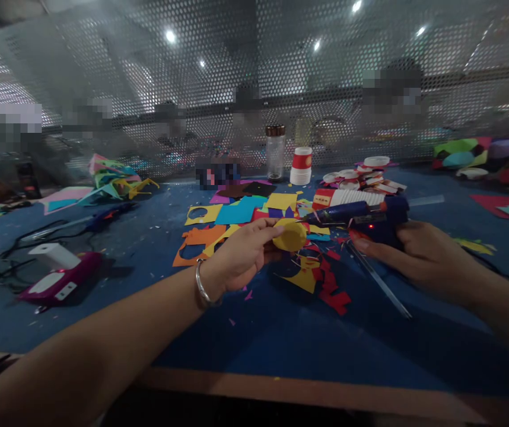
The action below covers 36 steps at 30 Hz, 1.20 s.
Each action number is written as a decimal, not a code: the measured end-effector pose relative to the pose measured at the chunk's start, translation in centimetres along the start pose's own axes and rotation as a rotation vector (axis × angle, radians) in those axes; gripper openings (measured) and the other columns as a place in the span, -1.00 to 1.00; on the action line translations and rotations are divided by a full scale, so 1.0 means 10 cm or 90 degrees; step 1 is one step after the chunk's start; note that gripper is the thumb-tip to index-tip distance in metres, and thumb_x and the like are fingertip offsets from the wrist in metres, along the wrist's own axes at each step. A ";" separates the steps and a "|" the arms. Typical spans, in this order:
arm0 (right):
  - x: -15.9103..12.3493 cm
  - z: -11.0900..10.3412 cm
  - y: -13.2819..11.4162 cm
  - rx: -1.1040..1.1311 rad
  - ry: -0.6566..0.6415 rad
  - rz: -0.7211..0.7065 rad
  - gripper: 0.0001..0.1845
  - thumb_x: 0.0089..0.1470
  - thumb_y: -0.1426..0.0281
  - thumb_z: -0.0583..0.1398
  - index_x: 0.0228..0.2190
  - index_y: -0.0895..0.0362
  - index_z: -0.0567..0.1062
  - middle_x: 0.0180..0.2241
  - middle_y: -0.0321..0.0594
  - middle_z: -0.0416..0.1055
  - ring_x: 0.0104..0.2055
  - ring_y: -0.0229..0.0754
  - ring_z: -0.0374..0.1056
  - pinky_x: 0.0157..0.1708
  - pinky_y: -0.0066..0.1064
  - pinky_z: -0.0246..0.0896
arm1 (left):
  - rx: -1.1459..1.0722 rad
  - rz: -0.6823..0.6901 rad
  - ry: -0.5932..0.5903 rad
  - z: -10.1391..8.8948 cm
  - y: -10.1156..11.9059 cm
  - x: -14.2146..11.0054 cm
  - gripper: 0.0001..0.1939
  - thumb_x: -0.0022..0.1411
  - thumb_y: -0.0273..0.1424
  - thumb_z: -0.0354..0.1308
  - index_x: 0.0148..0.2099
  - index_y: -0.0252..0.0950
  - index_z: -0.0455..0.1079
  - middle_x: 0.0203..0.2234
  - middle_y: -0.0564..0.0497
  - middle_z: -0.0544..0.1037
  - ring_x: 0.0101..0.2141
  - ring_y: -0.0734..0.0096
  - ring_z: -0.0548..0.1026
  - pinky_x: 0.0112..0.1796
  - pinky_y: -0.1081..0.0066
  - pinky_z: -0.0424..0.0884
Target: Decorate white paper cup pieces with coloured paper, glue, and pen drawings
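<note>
My left hand (248, 252), wearing a silver bangle, pinches a round yellow paper disc (289, 236) by its left edge above the table. My right hand (419, 255) is wrapped round a dark blue hot glue gun (363, 214) with a small red light lit. The gun's nozzle points left, close to the top of the disc; whether they touch I cannot tell. A clear glue stick sticks out of the gun's back. Below lie red paper scraps (335, 295), a cut yellow piece (301, 277) and a thin clear stick (383, 284).
Coloured paper sheets (239, 210) spread behind my hands. Farther back stand a glass bottle (274, 154) and upright paper cups (301, 167), with cut cup pieces (365, 175) to the right. A purple power strip (65, 281) with a white plug and another glue gun (110, 216) lie left.
</note>
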State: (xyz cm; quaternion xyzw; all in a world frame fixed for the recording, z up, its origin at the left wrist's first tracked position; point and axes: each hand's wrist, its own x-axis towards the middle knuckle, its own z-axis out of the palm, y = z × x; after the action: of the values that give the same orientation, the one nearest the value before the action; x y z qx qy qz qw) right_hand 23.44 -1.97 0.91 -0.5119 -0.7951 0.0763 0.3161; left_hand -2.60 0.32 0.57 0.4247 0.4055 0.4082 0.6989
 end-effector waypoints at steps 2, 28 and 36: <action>-0.01 0.00 0.00 -0.007 -0.001 0.002 -0.30 0.20 -0.12 0.11 -0.76 0.02 0.10 -0.71 -0.40 -0.10 -0.67 -0.29 -0.13 -0.60 -0.33 -0.11 | -0.010 0.007 -0.005 0.00 0.00 0.00 -0.87 0.45 -0.54 0.12 -0.18 -0.34 0.47 -0.24 -0.03 0.64 -0.23 0.44 0.59 -0.17 0.41 0.48; 0.05 -0.06 -0.14 -0.137 -0.044 0.019 -0.54 0.04 0.06 -0.01 -0.79 -0.10 0.09 -0.74 -0.20 0.18 -0.69 -0.16 0.18 -0.63 -0.27 -0.08 | -0.055 0.021 -0.016 0.06 -0.02 -0.02 -0.83 0.40 -0.68 0.08 -0.15 -0.38 0.45 -0.32 -0.08 0.68 -0.34 0.43 0.64 -0.25 0.42 0.49; 0.01 -0.05 -0.03 -0.158 -0.039 -0.026 -0.50 0.22 0.09 0.00 -0.71 -0.05 0.16 -0.70 -0.25 0.13 -0.66 -0.17 0.16 -0.57 -0.26 -0.07 | -0.047 0.030 -0.032 0.04 -0.03 -0.01 -0.85 0.39 -0.66 0.10 -0.15 -0.37 0.46 -0.31 -0.08 0.69 -0.33 0.43 0.65 -0.25 0.44 0.51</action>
State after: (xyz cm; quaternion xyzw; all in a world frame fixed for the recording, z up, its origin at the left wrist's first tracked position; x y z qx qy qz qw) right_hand 23.46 -2.12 1.47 -0.5283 -0.8180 -0.0136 0.2270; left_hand -2.16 0.02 0.42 0.4185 0.3625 0.4285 0.7140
